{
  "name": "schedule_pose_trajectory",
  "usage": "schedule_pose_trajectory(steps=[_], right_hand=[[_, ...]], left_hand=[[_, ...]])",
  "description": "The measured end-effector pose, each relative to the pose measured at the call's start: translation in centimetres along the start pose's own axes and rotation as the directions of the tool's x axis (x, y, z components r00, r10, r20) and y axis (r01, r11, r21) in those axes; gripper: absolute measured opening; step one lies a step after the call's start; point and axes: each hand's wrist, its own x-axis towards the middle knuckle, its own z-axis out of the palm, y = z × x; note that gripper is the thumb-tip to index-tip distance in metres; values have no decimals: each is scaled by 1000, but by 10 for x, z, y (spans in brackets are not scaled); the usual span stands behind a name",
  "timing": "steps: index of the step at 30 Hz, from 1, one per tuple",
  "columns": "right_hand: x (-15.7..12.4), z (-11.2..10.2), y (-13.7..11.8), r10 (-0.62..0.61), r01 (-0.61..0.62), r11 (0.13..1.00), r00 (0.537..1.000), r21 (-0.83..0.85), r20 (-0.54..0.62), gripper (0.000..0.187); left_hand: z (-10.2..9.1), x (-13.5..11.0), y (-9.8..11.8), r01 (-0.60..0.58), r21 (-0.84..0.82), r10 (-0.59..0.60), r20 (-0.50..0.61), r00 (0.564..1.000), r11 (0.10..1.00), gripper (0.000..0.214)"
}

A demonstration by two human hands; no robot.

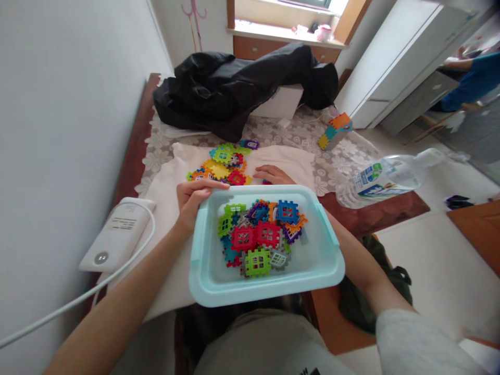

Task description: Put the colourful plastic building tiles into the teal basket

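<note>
My left hand [194, 198] grips the far left corner of a pale turquoise plastic basket [324, 260], which is held at the table's near edge. Inside the basket lie several interlocking window-shaped building pieces, among them a red one [268, 234], a lime green one [258, 262] and a blue one [288, 212]. Beyond the basket's far rim, my right hand [274, 175] rests low over the white cloth [289, 156], fingers stretched out; the rim hides its lower part. A loose pile of similar pieces [216, 169] lies on the cloth to its left.
A large clear bottle [385, 179] stands at the right edge. Farther back are a small built block of pieces [336, 131] and a heap of black fabric [242, 83]. A white power bank [119, 234] with a cable sits at left. Another person's blue sleeve [482, 75] shows far right.
</note>
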Motion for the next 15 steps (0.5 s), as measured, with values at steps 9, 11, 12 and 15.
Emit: schedule_pose_trajectory(steps=[9, 11, 12, 15], right_hand=[[4, 0, -7, -31, 29, 999, 998, -30, -55, 33], [4, 0, -8, 2, -6, 999, 997, -52, -78, 38], [4, 1, -8, 21, -27, 997, 996, -72, -86, 40], [5, 2, -9, 92, -107, 982, 991, -155, -100, 48]], left_hand=[[2, 2, -3, 2, 15, -2, -17, 1000, 1000, 30], [2, 3, -3, 17, 1, -17, -21, 1000, 1000, 30], [2, 3, -3, 29, -5, -29, -23, 999, 1000, 30], [1, 3, -3, 34, 7, -33, -26, 999, 999, 31]])
